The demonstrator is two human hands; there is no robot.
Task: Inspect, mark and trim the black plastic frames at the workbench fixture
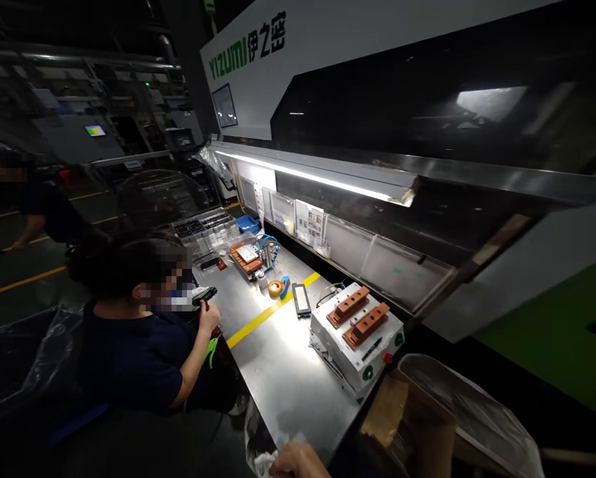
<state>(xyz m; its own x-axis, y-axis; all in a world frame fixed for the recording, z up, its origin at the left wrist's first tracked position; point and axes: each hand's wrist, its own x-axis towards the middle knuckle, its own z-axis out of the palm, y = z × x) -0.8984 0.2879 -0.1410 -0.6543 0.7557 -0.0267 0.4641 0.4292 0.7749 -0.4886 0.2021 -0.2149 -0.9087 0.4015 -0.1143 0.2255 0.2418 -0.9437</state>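
Observation:
Only one of my hands shows, at the bottom edge; I take it for my left hand [298, 461]. Its fingers curl round something white and crumpled [265, 461], beside a clear plastic bag [255, 425] that hangs at the near end of the steel workbench [283, 372]. My right hand is out of view. Nearest on the bench is a white fixture box [352, 345] with two copper-coloured blocks [360, 317] on top. To its right stands a cardboard box lined with plastic [427, 411].
A co-worker in a dark shirt [139, 352] sits at the bench's left side, with a hand [209, 317] on a small dark part. A black rectangular frame [301, 299], a tape roll [277, 288], another copper fixture [245, 257] and a blue bin [248, 224] lie further along. A large moulding machine [377, 66] runs along the right.

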